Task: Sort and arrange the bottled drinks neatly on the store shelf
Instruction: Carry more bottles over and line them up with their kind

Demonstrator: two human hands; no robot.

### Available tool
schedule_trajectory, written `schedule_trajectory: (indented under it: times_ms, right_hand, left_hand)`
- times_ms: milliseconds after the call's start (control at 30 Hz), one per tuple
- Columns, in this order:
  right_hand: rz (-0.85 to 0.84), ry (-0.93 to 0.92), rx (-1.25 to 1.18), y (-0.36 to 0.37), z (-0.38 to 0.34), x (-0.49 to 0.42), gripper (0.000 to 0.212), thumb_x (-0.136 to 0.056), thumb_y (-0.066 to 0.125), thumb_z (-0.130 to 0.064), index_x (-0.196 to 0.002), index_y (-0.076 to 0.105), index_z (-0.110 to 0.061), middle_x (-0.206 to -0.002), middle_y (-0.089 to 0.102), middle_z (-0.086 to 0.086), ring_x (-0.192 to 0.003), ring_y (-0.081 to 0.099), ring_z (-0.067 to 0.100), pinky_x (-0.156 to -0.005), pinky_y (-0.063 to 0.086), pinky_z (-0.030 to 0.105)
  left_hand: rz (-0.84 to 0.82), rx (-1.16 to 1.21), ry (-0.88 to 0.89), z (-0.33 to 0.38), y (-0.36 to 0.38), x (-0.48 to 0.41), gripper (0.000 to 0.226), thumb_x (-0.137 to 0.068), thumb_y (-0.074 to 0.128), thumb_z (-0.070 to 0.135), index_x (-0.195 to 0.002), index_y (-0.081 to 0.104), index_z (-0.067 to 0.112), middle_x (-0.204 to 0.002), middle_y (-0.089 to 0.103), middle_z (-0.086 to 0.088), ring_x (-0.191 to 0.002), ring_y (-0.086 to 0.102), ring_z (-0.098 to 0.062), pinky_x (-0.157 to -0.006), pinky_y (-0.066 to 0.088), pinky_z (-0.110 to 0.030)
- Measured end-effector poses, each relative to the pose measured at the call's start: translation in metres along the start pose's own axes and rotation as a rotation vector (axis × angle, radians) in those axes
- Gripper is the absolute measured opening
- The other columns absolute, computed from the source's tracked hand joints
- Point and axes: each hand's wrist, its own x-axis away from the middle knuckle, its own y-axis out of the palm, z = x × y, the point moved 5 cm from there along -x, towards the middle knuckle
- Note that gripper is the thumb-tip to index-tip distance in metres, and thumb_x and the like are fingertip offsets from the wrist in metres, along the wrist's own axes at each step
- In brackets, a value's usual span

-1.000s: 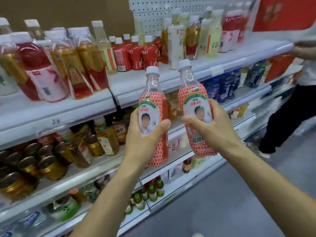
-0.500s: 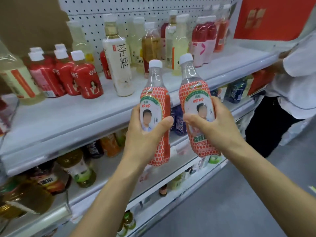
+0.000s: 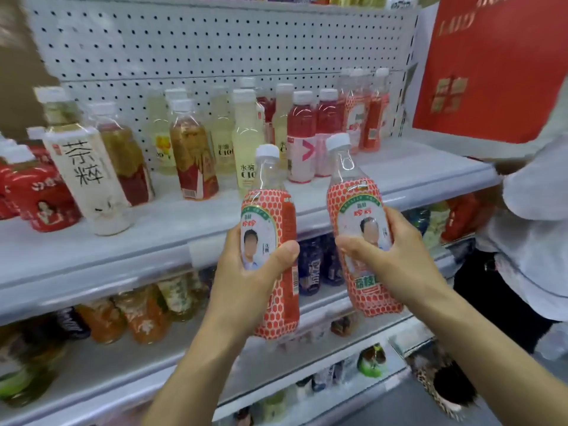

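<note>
Head view is showing both hands holding up a matching pair of drinks in front of the shelving. The left hand (image 3: pixel 246 272) is wrapping its fingers round the left bottle (image 3: pixel 276 207), thumb pressing across the label, and the right hand (image 3: pixel 396 262) is gripping the right bottle (image 3: pixel 356 210) the same way. Both bottles are standing upright with white caps on. Compared with a second ago, the hands are carrying the pair further along the display and are now holding the bottles a little further apart. The rows of jars and red-capped bottles that were beyond the left hand are no longer showing. The top shelf (image 3: pixel 153 241) is now lying just beyond the knuckles, with bare white board ahead of both hands. Past the right hand, at the back of that shelf, a bottle with the same red honeycomb label (image 3: pixel 353 118) is standing beside the pink drinks (image 3: pixel 302 139). This is probably the group the pair belongs with, so the placing step seems to be coming up. A second person (image 3: pixel 538 226) is standing close to the right hand's outer side and may be getting in the way of the reach.
</note>
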Motion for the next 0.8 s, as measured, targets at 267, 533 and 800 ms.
schedule_trajectory:
  times_ms: [267,533,800]
  right_hand:
    - [-0.019,-0.013,-0.07,-0.104,0.02,-0.09,0.043,-0.074,0.079,-0.037,-0.111,0.056,-0.029,-0.096,0.072,-0.004,-0.08,0.072,0.014,-0.065,0.059,0.035]
    - [0.088,-0.127,-0.157,-0.135,0.035,-0.237,0.057,-0.075,0.083,-0.032,-0.12,0.049,-0.025,-0.109,0.068,-0.007,-0.096,0.069,0.011,-0.078,0.059,0.038]
    - [0.157,-0.114,-0.201,-0.134,0.084,-0.351,0.078,-0.07,0.087,-0.008,-0.128,0.036,-0.019,-0.111,0.064,-0.002,-0.098,0.065,0.009,-0.086,0.056,0.04]
  left_hand:
    - [-0.015,-0.003,-0.011,0.027,0.121,-0.058,0.044,-0.075,0.073,0.051,-0.112,0.058,0.034,-0.099,0.074,0.012,-0.087,0.073,-0.01,-0.081,0.059,-0.042]
    - [-0.05,0.05,0.094,0.028,0.213,-0.2,0.059,-0.077,0.08,0.044,-0.126,0.051,0.033,-0.115,0.07,0.009,-0.104,0.069,-0.013,-0.091,0.057,-0.045]
    - [0.031,0.004,0.109,0.001,0.27,-0.315,0.092,-0.076,0.083,0.018,-0.14,0.022,0.041,-0.135,0.056,0.002,-0.122,0.056,-0.02,-0.106,0.045,-0.048]
